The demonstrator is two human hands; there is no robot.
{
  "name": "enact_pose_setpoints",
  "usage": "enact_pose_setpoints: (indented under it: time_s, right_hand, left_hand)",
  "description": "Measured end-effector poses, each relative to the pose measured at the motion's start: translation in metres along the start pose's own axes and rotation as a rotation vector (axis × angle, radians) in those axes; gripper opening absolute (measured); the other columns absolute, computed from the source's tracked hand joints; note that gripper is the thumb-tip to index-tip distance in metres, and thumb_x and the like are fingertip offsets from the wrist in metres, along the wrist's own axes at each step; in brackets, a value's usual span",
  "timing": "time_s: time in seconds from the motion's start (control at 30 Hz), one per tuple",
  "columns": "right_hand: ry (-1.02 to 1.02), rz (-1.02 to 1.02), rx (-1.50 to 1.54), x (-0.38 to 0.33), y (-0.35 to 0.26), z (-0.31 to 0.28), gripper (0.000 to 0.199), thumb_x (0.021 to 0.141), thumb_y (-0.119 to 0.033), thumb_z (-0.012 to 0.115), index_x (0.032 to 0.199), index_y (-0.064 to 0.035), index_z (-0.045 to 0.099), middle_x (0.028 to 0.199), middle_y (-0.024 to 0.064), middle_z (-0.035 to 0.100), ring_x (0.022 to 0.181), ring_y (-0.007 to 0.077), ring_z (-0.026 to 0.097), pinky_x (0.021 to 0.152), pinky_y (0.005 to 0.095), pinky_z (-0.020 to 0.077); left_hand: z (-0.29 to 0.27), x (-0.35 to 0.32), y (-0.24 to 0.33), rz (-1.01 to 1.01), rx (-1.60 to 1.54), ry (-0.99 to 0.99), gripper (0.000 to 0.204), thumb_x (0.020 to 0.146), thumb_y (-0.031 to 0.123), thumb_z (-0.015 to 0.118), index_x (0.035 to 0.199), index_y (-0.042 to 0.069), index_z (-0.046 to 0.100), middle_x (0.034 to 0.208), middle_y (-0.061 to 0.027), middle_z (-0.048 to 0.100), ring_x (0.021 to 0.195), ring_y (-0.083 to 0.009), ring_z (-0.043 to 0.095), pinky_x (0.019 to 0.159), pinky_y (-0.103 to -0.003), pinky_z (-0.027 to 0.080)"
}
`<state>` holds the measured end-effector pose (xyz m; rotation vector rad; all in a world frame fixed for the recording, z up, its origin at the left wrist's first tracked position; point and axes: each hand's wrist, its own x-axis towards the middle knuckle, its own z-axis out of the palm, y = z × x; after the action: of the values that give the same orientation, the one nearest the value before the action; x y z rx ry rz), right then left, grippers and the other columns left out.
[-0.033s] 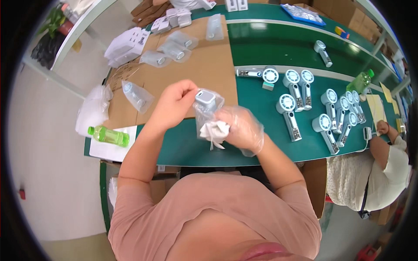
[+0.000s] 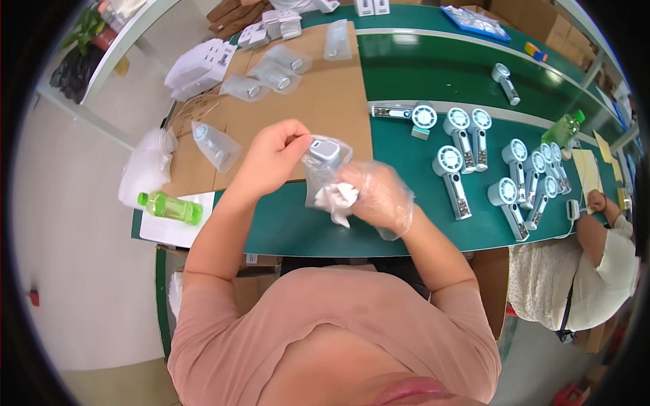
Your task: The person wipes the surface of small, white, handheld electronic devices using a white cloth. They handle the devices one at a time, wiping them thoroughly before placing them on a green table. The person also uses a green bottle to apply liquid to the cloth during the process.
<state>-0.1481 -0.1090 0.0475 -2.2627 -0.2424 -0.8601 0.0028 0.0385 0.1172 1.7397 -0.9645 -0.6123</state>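
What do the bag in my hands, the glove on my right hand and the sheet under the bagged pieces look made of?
Bag: thin clear plastic film, glossy and wrinkled, the white fan inside showing through. Glove on the right hand: loose see-through plastic film, crinkled. Sheet: plain brown cardboard by its matte look, probably corrugated.

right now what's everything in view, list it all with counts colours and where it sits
handheld fans: about ten, white and grey, loose on the green table at right
bagged fans: about five, in clear bags, on the cardboard sheet at upper left
small device in clear bag: one, white and grey, between both hands
white cloth: one, under the right hand
bottle: one, green, lying at the table's left edge
spray bottle: one, green, far right
co-worker: one, at right edge
left hand: bare, pinching the bag's top
right hand: in a clear plastic glove, holding the bag and cloth
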Motion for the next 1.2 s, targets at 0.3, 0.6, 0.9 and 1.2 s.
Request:
enact_pose_setpoints:
  time_s: [0.3,0.6,0.9,1.2]
  right_hand:
    - [0.477,0.280,0.572,-0.008,0.019,0.000,0.046,0.080,0.000,0.065,0.124,-0.0038,0.052,0.100,0.0076,0.062,0.091,0.0152,0.062,0.076,0.0263,0.0503]
    - [0.468,0.591,0.795,-0.001,0.054,0.019,0.025,0.090,-0.010,0.060,0.112,-0.0014,0.055,0.094,0.0065,0.063,0.080,0.0094,0.060,0.067,0.0228,0.0495]
    - [0.354,0.660,1.440,-0.009,0.073,0.012,0.036,0.094,-0.034,0.053,0.116,-0.0049,0.055,0.100,0.0074,0.064,0.080,0.0176,0.067,0.062,0.0301,0.0571]
    - [0.229,0.633,1.633,-0.014,0.077,0.018,0.045,0.093,-0.044,0.051,0.120,-0.0081,0.054,0.107,0.0122,0.065,0.088,0.0238,0.068,0.059,0.0358,0.0609]
  left_hand:
    - [-0.023,0.085,0.012,0.151,0.381,0.085,0.014,0.094,0.015,0.055,0.087,0.004,0.059,0.066,0.0021,0.052,0.057,-0.0062,0.051,0.050,-0.023,0.039]
    - [-0.099,0.240,-0.036,0.355,0.999,0.586,0.021,0.090,0.020,0.052,0.097,0.005,0.063,0.091,-0.0207,0.066,0.089,-0.0372,0.064,0.073,-0.048,0.048]
    - [0.070,0.212,-0.114,0.673,0.758,-0.202,0.058,0.079,0.020,0.073,0.129,0.002,0.050,0.124,-0.0210,0.056,0.110,-0.0366,0.056,0.091,-0.042,0.047]
    - [0.120,0.181,-0.100,0.505,0.805,0.094,0.077,0.071,0.021,0.078,0.138,0.008,0.042,0.133,-0.0178,0.046,0.125,-0.0355,0.044,0.101,-0.045,0.038]
